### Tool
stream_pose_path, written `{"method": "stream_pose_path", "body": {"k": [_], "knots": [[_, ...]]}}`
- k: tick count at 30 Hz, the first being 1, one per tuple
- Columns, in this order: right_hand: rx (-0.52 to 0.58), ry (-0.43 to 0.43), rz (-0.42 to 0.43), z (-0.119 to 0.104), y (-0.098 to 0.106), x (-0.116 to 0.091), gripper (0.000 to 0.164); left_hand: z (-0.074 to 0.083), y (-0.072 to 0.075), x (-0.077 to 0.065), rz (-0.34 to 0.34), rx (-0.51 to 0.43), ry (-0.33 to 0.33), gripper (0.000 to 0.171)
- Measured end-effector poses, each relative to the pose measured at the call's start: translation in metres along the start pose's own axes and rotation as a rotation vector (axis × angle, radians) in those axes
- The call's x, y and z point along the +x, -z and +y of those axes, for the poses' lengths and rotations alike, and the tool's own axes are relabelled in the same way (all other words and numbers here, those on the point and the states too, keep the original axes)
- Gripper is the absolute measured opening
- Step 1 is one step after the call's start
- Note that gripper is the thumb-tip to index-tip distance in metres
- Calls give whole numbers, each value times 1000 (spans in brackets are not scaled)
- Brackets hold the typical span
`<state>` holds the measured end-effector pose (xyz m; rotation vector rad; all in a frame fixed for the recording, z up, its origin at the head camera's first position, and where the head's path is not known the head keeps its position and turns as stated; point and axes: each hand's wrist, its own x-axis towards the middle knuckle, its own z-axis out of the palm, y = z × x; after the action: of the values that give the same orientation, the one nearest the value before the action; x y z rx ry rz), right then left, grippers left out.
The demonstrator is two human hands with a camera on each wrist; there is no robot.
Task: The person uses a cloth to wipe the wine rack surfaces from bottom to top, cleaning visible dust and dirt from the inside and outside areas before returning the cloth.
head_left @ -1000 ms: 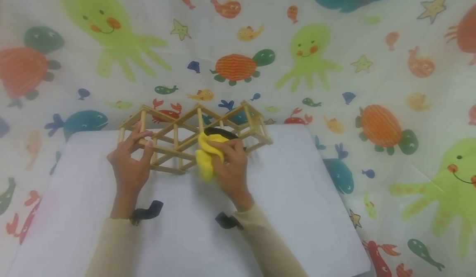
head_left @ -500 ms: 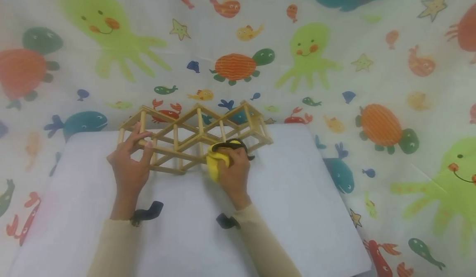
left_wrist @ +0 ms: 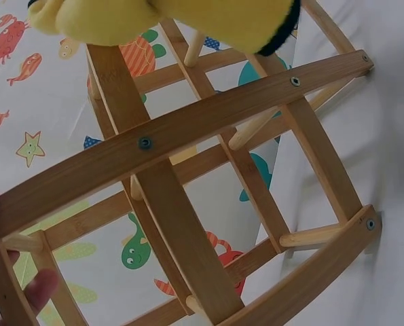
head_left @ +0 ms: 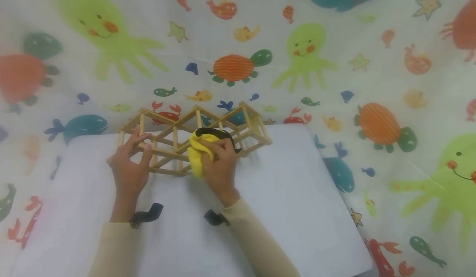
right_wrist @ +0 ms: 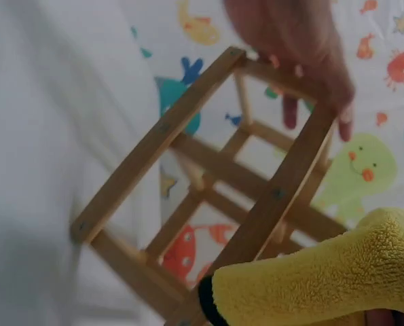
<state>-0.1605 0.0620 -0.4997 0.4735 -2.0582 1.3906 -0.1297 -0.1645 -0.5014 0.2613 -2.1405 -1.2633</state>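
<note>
Pale wood forms the lattice rack, which stands on the white bench and is the landmark here. At the rack's left end is the person's left hand, its fingers bent about the end bars in a grasp; the left wrist view shows fingers among the bars there. It seems to be a steadying hold.

Next along, in front of the rack's middle, a yellow cloth with a black edge is bunched over the slats; exactly where it bears on them is hidden. The right hand, just right of the cloth's bulk, pinches it between thumb and fingers, on the person's side of the rack. Farther along, the rack's right end shows bare of cloth and hand. Behind the rack hangs a curtain printed with sea creatures.

The step in hand looks like wiping the rack, at its middle section. The next move would call for a firm left hold while the cloth runs along a slat, pinched tightly enough not to slip, pressed lightly enough not to shift the rack.
</note>
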Motion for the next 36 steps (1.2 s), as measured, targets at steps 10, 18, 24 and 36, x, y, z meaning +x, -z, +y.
{"method": "stream_pose_path", "body": {"k": [10,18,24,36], "knots": [[-131,-197,86,55,24,-25,33,0,3,0,-12,22,17,30],[79,-138,177,7,26,-12,44,-3,2,0,-23,16,-19,30],[71,-38,143,-2,-4,-11,45,-5,1,-1,-45,14,-23,32],[-16,-88,-2,9,-44,-36,36,-5,2,-1,-26,-11,-74,32]]}}
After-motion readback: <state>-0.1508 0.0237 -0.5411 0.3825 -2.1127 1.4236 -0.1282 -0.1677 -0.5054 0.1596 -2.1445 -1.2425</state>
